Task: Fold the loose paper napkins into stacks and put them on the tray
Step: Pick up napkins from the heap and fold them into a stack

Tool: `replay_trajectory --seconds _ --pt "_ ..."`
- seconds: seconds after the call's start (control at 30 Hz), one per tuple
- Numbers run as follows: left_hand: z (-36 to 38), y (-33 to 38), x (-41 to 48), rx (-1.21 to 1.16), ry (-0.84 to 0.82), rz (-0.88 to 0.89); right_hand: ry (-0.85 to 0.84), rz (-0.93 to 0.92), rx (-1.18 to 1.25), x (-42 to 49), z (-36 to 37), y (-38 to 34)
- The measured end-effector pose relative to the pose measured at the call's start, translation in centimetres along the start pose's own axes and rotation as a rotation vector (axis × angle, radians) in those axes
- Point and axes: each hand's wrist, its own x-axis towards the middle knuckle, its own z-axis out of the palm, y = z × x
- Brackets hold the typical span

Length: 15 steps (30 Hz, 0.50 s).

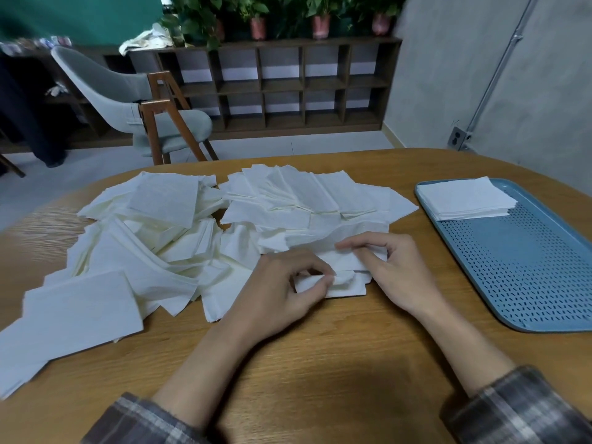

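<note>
1. Being folded on the table (320,363), the napkin (347,285) is lying long axis left-right, at the loose pile's (160,235) near edge.
2. Its ends are being pinched by the left hand (282,290) and right hand (394,267).
3. The tray (528,283) is sitting well apart rightward, nearer the right hand.

- This looks like a café or office lounge.
- A broad wooden table (320,363) stands by a padded grey chair (128,100) with wooden legs.
- Low cubby shelves (282,84) carry potted plants (320,24).
- The bare grey wall (448,75) has an exposed pipe (499,65) and a socket (458,137).
</note>
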Motion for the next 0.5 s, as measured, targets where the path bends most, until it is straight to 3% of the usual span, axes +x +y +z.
replay_trajectory --seconds 0.37,0.5 --pt "-0.6 1.2 0.3 -0.329 0.192 -0.195 0.055 0.002 -0.032 0.0 0.0 -0.4" --pt "-0.6 1.4 0.3 -0.369 0.175 -0.23 -0.003 -0.044 0.056 -0.2 -0.2 -0.5"
